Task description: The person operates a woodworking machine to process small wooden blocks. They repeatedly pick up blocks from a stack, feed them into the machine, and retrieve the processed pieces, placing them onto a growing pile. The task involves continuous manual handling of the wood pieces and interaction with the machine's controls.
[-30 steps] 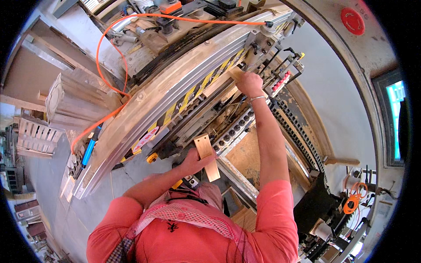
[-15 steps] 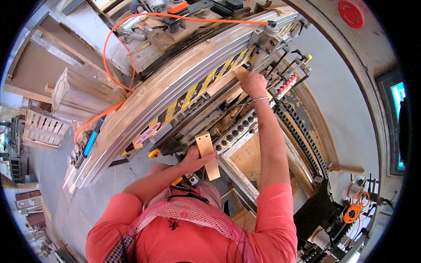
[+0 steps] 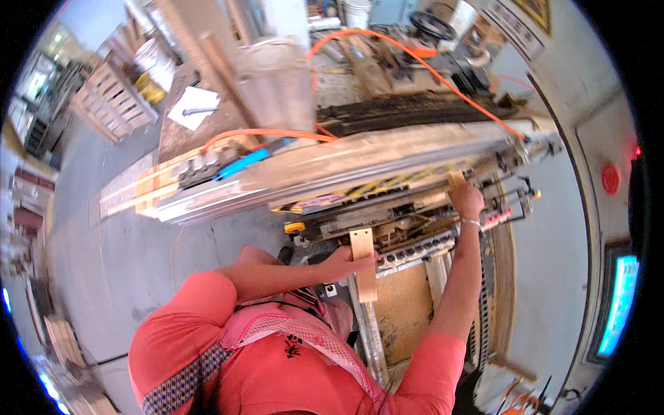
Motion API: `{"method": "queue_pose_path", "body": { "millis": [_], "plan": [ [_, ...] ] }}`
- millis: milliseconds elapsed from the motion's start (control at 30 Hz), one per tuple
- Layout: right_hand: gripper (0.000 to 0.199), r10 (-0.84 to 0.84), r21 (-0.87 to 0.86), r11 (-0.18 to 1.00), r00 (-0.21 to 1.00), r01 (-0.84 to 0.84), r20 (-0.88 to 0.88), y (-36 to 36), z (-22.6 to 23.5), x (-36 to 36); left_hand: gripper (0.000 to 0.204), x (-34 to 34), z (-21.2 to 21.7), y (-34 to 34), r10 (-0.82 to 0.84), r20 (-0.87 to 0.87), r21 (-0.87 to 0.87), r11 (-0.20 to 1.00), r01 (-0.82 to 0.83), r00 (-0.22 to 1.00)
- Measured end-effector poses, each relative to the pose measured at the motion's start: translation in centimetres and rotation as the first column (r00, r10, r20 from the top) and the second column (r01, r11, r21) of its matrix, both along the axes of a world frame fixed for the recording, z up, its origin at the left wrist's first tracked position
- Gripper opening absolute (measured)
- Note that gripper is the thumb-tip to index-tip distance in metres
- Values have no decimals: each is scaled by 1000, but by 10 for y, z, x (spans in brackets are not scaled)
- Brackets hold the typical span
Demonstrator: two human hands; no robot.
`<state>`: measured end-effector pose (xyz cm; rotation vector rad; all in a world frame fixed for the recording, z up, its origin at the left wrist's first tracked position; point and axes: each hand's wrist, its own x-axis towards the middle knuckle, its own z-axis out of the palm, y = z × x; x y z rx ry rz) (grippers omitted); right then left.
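Observation:
A short flat wooden board point(image 3: 362, 247) with two small holes near its far end is gripped in my left hand point(image 3: 337, 265). It stands in front of the machine's near side, by a row of round black fittings point(image 3: 415, 250). My right arm reaches farther out to the right. There my right hand point(image 3: 467, 201) is closed on the end of another pale wooden piece point(image 3: 456, 179), beside the machine's metal rail point(image 3: 387, 178). Much of that second piece is hidden by the hand, and the picture is smeared there.
An orange hose point(image 3: 408, 59) loops over the long machine beam. A blue tool-like cylinder point(image 3: 242, 164) lies on its left end. At right are a red button point(image 3: 610, 179) and a lit screen point(image 3: 618, 304). A slatted wooden pallet point(image 3: 114, 102) stands far left.
My view has swung, so the machine beam now lies more level and the workshop behind it shows more. Both hands still hold their wooden pieces.

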<state>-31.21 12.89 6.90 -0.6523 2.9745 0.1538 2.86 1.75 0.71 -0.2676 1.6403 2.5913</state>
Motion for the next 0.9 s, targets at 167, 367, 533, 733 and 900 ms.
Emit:
{"method": "queue_pose_path", "body": {
  "millis": [167,367,533,733,900],
  "plan": [
    [57,102,26,994,995,-102,-13,-15,6,15,39,94,13,-45,155,241,371,897,-239,958],
    [46,-75,-301,952,918,-50,-389,12,-14,40,37,207,23,-141,378,457,234,822,-519,805],
    [43,-185,-404,913,935,50,-302,38,-10,93,30,211,-36,-268,678,288,-230,734,-639,676],
    [33,-173,-390,913,979,119,-106,65,-6,184,19,143,-88,-397,749,189,-416,647,-639,635],
    [26,-252,-298,927,967,229,-43,113,-18,261,25,87,-113,-439,704,183,-367,696,-617,686]
  ]
}}
